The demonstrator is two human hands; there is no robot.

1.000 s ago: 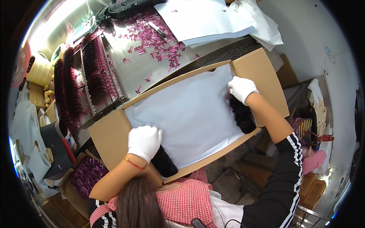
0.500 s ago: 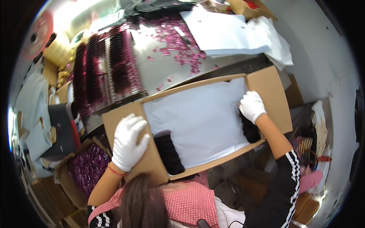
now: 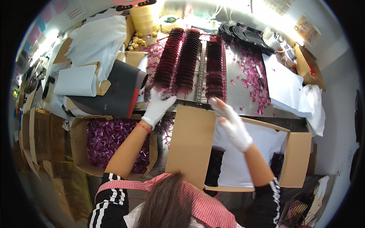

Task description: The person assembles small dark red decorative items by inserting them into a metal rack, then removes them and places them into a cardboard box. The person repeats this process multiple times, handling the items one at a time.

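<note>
Left grip spreads, thumb out, at the near end of the leftmost dark-red disc row on the desk; I can't tell contact. That row runs lengthwise away from it. Right grip, unfurled and empty, is nearer the rightmost row.

Worn are 2 white gloves, 1 red wrist cord, white-striped black sleeves and a red-checked apron.

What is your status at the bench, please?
Left hand at near end of leftmost dark-red row, grip unclear. Right hand open, near rightmost row. Box flap between forearms.
</note>
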